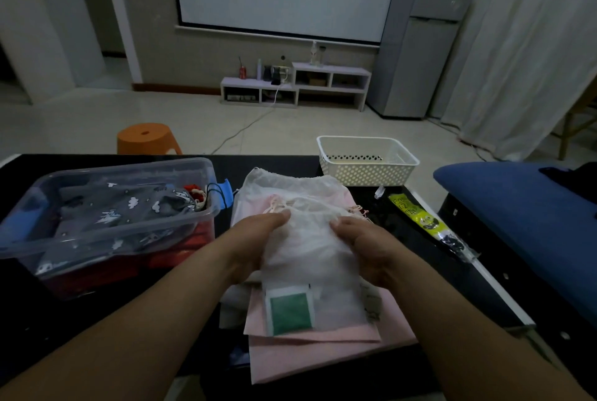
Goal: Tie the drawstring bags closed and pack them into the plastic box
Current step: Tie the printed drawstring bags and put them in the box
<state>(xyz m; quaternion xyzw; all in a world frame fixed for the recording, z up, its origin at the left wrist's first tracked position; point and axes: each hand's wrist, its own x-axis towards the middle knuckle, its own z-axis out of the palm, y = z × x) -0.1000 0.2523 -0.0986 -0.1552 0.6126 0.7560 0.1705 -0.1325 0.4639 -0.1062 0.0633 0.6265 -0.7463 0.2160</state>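
Translucent white mesh drawstring bag [310,252], lying atop the pink bags [323,349] mid-tabletop, is clamped near its gathered mouth by the left hand [255,239] and right hand [365,245], so tying seems underway; next comes knotting, then moving left into the clear plastic box [106,223].

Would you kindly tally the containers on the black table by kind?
Clear plastic box with bags inside: 1
White perforated basket: 1
Total: 2
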